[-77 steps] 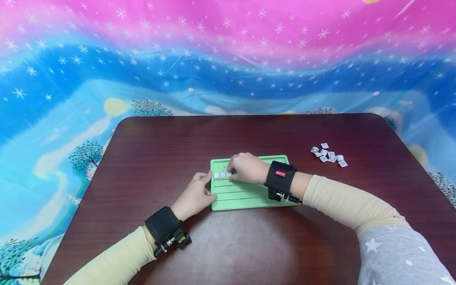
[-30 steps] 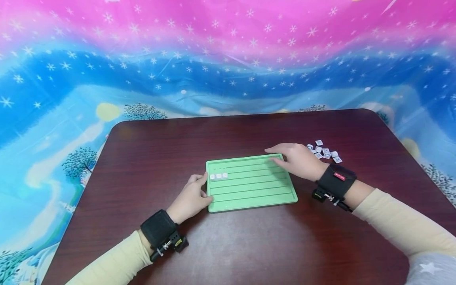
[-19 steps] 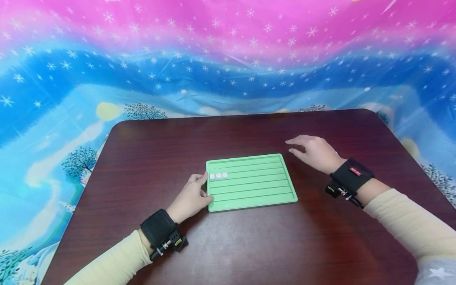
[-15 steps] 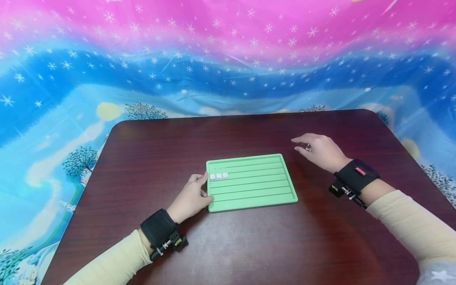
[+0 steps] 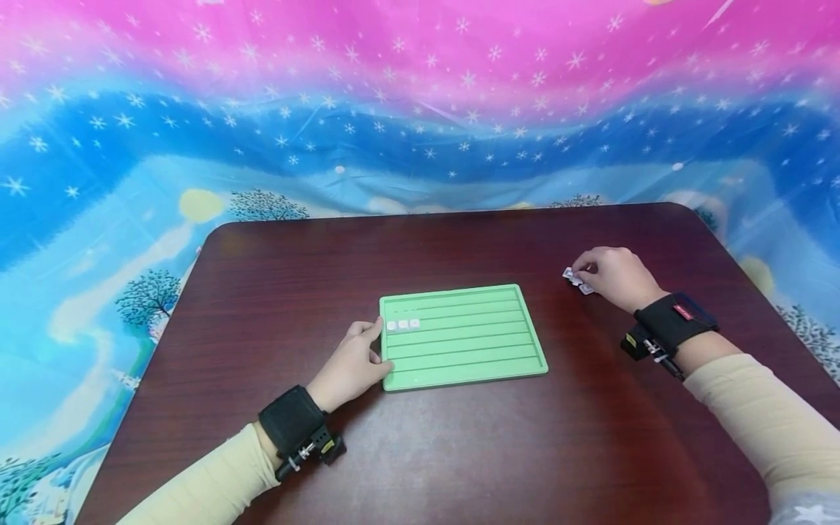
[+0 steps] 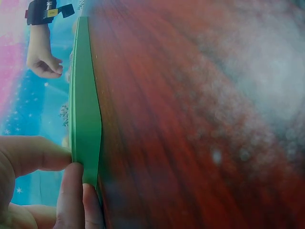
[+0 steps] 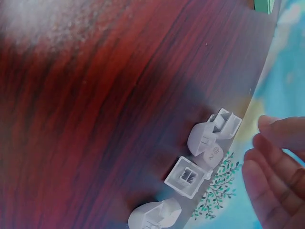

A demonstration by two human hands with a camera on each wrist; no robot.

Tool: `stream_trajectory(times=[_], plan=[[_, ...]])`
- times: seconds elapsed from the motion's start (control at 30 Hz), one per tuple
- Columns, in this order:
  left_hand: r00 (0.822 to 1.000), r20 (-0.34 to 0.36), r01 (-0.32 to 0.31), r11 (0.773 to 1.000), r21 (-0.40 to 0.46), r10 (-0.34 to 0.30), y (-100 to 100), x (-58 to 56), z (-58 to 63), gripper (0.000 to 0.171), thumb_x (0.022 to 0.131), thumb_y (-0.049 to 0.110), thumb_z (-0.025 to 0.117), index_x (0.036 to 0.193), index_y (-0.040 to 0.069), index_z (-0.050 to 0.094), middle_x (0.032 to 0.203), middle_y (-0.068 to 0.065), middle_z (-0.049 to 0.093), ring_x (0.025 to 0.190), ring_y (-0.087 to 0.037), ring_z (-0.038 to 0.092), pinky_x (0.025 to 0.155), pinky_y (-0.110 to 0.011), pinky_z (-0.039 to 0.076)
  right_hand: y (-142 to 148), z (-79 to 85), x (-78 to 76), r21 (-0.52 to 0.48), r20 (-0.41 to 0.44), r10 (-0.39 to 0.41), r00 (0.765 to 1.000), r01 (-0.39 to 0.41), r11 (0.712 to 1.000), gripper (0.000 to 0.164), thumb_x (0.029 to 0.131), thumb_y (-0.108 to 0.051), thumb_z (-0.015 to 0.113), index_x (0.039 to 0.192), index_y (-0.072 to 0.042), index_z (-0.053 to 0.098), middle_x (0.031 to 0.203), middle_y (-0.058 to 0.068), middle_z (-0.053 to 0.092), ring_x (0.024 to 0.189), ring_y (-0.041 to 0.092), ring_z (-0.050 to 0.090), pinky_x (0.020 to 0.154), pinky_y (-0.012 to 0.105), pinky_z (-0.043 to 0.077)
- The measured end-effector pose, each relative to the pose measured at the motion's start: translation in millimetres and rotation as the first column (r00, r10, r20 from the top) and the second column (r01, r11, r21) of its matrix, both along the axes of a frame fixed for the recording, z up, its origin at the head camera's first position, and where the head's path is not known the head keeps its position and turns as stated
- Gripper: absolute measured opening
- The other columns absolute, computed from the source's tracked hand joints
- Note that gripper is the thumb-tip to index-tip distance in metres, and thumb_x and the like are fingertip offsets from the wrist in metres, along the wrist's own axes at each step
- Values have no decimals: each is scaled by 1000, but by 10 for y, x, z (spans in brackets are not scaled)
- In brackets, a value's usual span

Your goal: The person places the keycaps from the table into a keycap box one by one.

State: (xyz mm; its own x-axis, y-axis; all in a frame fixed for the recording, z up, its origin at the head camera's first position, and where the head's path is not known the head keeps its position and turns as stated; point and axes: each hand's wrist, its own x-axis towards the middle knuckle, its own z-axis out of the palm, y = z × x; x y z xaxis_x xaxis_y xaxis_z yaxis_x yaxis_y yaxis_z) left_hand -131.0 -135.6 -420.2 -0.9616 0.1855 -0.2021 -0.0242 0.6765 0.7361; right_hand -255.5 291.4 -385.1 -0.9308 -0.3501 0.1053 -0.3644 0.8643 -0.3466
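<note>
My left hand (image 5: 350, 367) holds the left edge of a light green ridged tray (image 5: 467, 341). In the left wrist view, fingertips (image 6: 70, 188) press against the end of the tray's green side (image 6: 86, 105). Three white keycaps (image 5: 403, 325) sit in a row at the left of one channel. On the right, my right hand (image 5: 618, 278) is over a small pile of white keycaps (image 5: 586, 289), hiding most of it. The right wrist view shows its curved fingers (image 7: 259, 186) apart from the keycaps. One keycap (image 7: 214, 155) bears a 2; another keycap (image 7: 185, 177) lies hollow side up.
The dark reddish-brown table (image 5: 420, 452) has rounded far corners. Behind it hangs a pink and blue cloth (image 5: 420, 131) with snowflakes and trees. Each wrist wears a black band with a small camera.
From the tray's keycap row, my right hand has moved right to the loose pile, its fingers drawing closer together. Three keycaps stand uncovered in the tray. My left hand stays at the tray's edge.
</note>
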Motion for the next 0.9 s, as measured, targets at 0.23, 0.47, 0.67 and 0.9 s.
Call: stream_trajectory(times=[0.23,0.47,0.67,0.9], plan=[[1000,0,-3,1000,2,3,-4,-2,-27,81,89,1,73,157,-7,30,146,-23,40,81,-11,57,69,-27,49,35,-35,-67,1,118,-44,992,45,999,16,97,-2,67,106,6,76,102,24,72,84,29,66,65,39,53],[1000,6,4,1000,10,-4,-13,3,-10,80,89,1,72,157,-7,30,148,-23,40,80,-12,56,68,-27,48,57,-63,-109,-12,172,-68,983,72,997,16,97,-3,67,107,7,75,102,24,71,82,28,66,66,39,54],[1000,6,-3,1000,7,3,-13,-9,-26,81,89,2,73,156,-7,31,147,-23,40,80,-12,56,67,-26,47,48,-84,-114,-18,173,-54,983,58,998,12,97,-4,68,104,5,73,99,21,72,83,28,66,69,42,54],[1000,-2,-6,1000,12,6,-11,-19,-36,81,88,1,73,156,-8,30,147,-23,40,79,-12,56,65,-25,48,71,-120,-110,-37,159,-42,986,49,998,14,94,-2,70,105,7,68,98,21,71,87,33,66,74,46,54]])
